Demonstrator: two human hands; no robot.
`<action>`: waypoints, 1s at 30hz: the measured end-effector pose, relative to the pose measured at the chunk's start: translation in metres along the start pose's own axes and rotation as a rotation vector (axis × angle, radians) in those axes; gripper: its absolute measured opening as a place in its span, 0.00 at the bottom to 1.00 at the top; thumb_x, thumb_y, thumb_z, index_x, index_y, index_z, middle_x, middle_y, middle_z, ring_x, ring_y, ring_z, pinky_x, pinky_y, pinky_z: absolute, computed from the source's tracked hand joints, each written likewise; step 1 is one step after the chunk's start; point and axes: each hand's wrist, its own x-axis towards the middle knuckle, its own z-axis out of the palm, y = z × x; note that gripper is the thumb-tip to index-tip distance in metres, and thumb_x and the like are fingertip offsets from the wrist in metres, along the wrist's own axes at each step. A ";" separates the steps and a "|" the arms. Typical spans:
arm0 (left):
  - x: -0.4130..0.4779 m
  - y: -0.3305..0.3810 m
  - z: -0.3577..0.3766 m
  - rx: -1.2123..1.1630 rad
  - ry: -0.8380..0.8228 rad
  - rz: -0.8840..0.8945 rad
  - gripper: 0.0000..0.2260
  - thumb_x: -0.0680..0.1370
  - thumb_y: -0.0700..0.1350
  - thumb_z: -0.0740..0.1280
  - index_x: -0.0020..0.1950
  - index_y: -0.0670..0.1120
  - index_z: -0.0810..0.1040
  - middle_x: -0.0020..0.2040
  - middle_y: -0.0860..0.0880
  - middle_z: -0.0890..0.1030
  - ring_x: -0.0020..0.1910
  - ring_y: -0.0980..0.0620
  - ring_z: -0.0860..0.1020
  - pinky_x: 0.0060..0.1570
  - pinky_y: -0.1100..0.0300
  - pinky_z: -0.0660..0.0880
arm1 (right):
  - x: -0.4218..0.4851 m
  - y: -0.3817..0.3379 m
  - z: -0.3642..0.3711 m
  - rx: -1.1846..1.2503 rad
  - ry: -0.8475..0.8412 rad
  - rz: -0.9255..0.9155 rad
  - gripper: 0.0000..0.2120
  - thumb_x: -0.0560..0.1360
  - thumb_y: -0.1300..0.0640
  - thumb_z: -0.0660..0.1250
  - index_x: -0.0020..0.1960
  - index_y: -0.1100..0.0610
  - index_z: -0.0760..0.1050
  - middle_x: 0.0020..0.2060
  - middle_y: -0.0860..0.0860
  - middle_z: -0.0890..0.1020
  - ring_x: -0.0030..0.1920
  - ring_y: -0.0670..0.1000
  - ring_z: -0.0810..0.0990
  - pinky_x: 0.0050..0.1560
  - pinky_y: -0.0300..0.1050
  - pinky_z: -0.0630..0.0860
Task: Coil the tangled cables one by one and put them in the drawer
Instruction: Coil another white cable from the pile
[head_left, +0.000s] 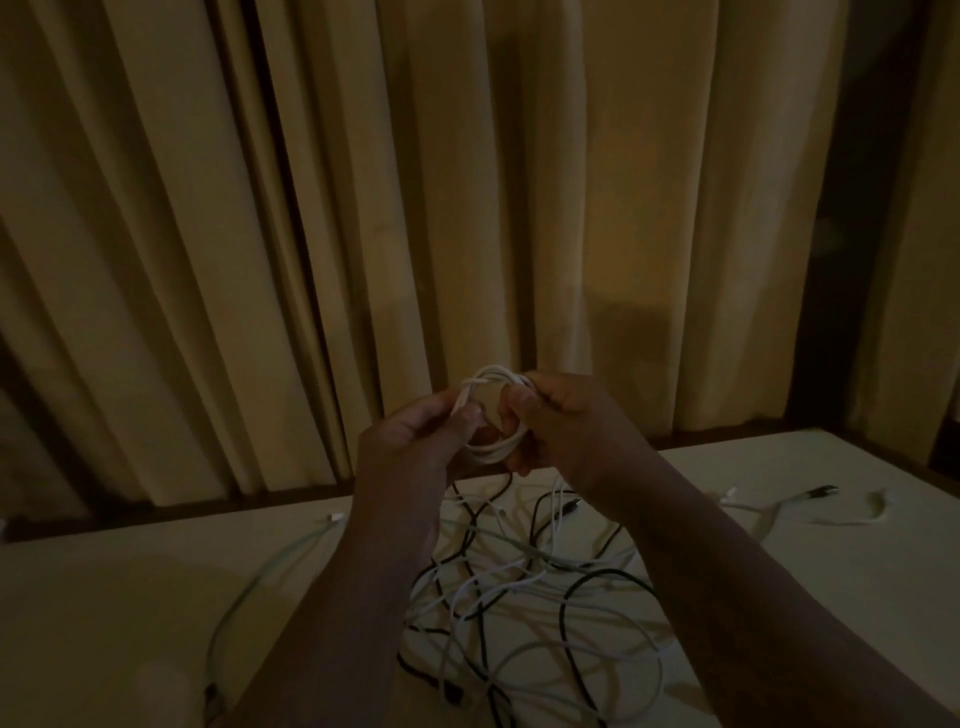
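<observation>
- Both your hands grip one smooth white cable coil (493, 415): left hand (415, 431) pinches its loop, right hand (561, 421) clasps the opposite side.
- Below your grip, thin black and white tangled cables (519, 597) lie on the pale table (130, 587).

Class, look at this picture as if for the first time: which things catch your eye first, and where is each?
First, the white cable coil, held up at the centre between the left hand and the right hand, both gripping it. Below them a tangle of black and white cables sprawls on the pale table. Behind, a tan curtain in long folds fills the upper picture.
</observation>
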 end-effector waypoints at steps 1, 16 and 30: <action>0.001 -0.001 -0.001 0.014 0.010 -0.004 0.09 0.77 0.40 0.70 0.56 0.41 0.84 0.49 0.41 0.86 0.48 0.43 0.85 0.43 0.51 0.82 | 0.000 0.000 0.000 -0.016 0.002 -0.006 0.16 0.85 0.58 0.58 0.41 0.61 0.76 0.33 0.55 0.80 0.32 0.51 0.80 0.36 0.45 0.78; 0.011 -0.002 -0.018 -0.286 -0.259 -0.401 0.20 0.71 0.48 0.75 0.61 0.44 0.83 0.60 0.40 0.81 0.56 0.41 0.76 0.45 0.54 0.74 | 0.000 -0.002 -0.008 -0.387 0.041 -0.111 0.13 0.84 0.55 0.60 0.44 0.58 0.77 0.36 0.55 0.82 0.37 0.52 0.83 0.41 0.54 0.83; 0.008 -0.008 -0.016 -0.225 -0.329 -0.326 0.16 0.71 0.44 0.76 0.58 0.43 0.84 0.47 0.46 0.84 0.51 0.44 0.80 0.48 0.51 0.75 | 0.004 0.004 -0.008 -0.760 0.032 -0.145 0.08 0.85 0.54 0.57 0.47 0.50 0.70 0.40 0.45 0.74 0.38 0.42 0.73 0.35 0.35 0.64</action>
